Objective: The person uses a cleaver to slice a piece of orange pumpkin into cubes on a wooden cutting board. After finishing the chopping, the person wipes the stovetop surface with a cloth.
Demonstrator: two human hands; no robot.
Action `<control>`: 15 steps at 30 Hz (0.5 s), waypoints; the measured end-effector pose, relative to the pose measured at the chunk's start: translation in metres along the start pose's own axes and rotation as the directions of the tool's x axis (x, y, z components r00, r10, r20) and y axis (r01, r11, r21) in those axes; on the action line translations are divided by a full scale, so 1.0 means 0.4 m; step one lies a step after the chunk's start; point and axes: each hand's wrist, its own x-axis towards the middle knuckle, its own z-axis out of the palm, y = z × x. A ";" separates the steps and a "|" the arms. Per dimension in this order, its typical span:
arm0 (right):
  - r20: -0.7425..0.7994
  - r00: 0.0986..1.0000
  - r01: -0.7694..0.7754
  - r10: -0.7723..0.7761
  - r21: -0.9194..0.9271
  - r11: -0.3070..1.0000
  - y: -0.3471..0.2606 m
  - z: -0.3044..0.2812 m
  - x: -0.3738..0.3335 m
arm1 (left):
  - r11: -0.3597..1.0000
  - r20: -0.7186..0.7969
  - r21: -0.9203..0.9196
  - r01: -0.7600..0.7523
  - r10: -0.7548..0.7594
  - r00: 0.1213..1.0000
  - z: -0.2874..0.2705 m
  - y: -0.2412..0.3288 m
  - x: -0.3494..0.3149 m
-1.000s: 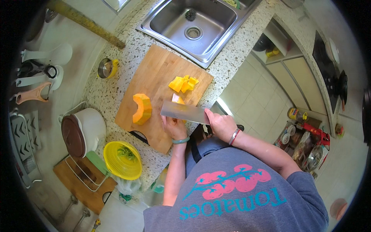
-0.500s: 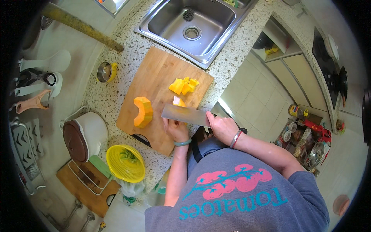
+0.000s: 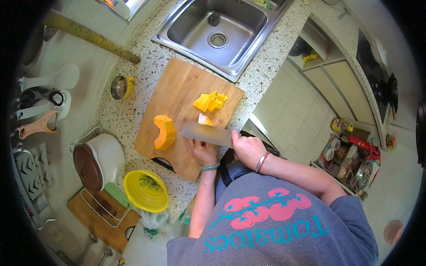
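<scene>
Holding cleaver (image 3: 206, 134) by handle: right hand (image 3: 248, 150), fingers closed. Left hand (image 3: 204, 152) at blade's near side, fingertips partly hidden; grip cannot be told. Pumpkin piece (image 3: 203, 119), partly blade-covered, on wooden cutting board (image 3: 177, 82); pumpkin chunks (image 3: 203, 102) beyond, pumpkin wedge (image 3: 165, 133) left.

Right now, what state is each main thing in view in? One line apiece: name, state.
Right hand: closed on knife
Knife: held, partly hiding left hand
Left hand: partly hidden; grip unclear
Small piece: cut, partly hidden by knife
Large wedge: cut, lying on board
Chunks: cut, clustered on board
Colander: holding greens
Pot: lid on
Cup: upright, uncovered
Sink: uncovered, scrubber inside
</scene>
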 end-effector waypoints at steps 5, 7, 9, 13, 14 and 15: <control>0.015 1.000 -0.004 0.004 -0.012 1.000 -0.012 -0.001 0.016 | 1.000 0.016 -0.005 -0.019 0.019 1.000 -0.001 -0.006 -0.007; -0.005 1.000 -0.005 0.005 -0.016 1.000 -0.021 0.005 0.034 | 0.997 0.014 -0.070 0.038 -0.037 0.999 0.001 0.010 -0.003; -0.036 0.999 0.008 -0.009 -0.015 1.000 -0.030 0.013 0.061 | 1.000 0.035 -0.026 0.005 -0.004 0.999 0.005 -0.010 -0.006; -0.076 0.997 0.015 -0.016 -0.019 1.000 -0.037 0.016 0.080 | 0.999 0.001 -0.042 -0.015 0.015 1.000 0.016 -0.021 -0.010; -0.079 0.997 0.020 -0.021 -0.017 1.000 -0.035 0.016 0.079 | 1.000 0.007 -0.031 -0.002 0.003 1.000 0.016 -0.020 -0.011; -0.082 0.996 0.029 -0.030 -0.009 1.000 -0.036 0.016 0.078 | 1.000 0.011 -0.016 0.010 -0.010 1.000 0.012 -0.022 -0.010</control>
